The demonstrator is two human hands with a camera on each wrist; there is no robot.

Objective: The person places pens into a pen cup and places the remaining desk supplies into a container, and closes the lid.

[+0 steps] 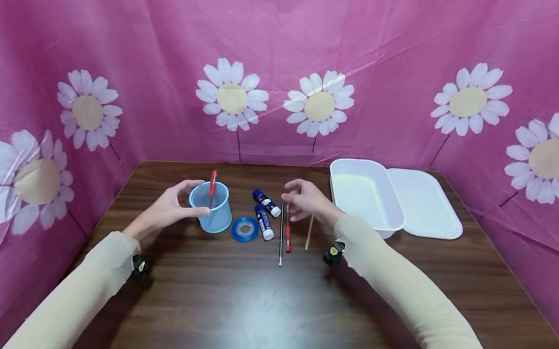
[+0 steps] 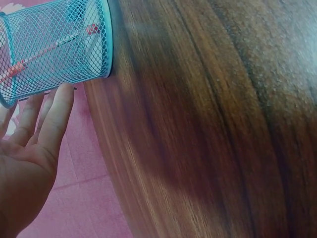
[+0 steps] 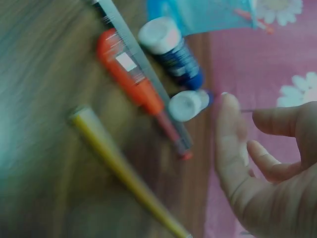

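My left hand [image 1: 169, 209] holds a light blue mesh pen cup [image 1: 216, 221], thumb on the near side and fingers around the far side. One red pen [image 1: 213, 182] leans inside the cup; through the mesh [image 2: 59, 47] it shows in the left wrist view. The right hand [image 1: 308, 200] hovers over the far ends of a dark pencil [image 1: 281, 244] and a second red pen [image 1: 288, 239], its fingers bent loosely with nothing between them. To its near side lies a thin yellowish stick [image 1: 309, 235], blurred in the right wrist view.
Between cup and pens lie a roll of blue tape [image 1: 238, 233] and two glue sticks [image 1: 264, 222] with white caps. A white plastic box [image 1: 390, 223] and its flat lid [image 1: 431, 210] lie at the back right. Pink flowered cloth [image 1: 282, 25] hangs behind the wooden table [image 1: 187, 310].
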